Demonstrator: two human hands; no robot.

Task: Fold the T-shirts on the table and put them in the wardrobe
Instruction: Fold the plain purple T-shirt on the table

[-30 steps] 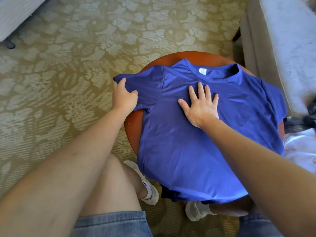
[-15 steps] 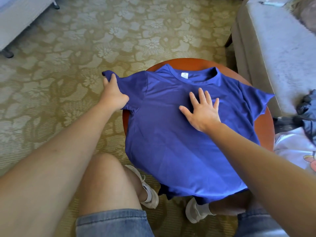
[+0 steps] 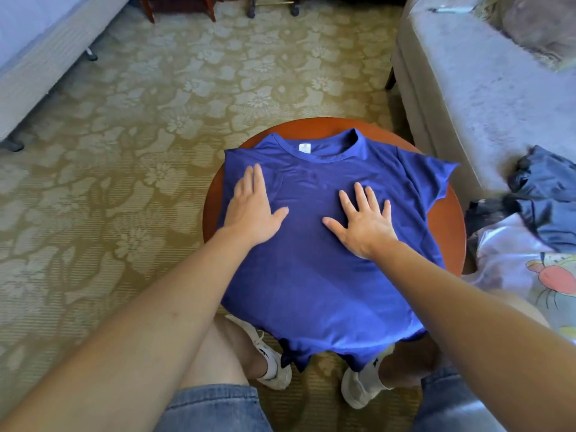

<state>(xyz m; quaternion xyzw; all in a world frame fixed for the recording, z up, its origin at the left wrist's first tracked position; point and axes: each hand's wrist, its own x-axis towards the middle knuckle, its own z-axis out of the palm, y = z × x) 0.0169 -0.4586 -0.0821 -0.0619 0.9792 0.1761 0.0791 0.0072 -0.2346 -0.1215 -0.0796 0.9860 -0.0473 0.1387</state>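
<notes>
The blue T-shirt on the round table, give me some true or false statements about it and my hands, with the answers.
1. The blue T-shirt lies on the round table with its collar on the side away from the person. True.
2. The left hand pinches a sleeve and lifts it. False: it lies flat on the shirt, fingers straight.
3. The right hand rests flat on the shirt's chest. True.
4. The whole shirt fits on the tabletop. False: its hem hangs over the near edge.
5. A white printed T-shirt lies to the right of the table. True.
</notes>
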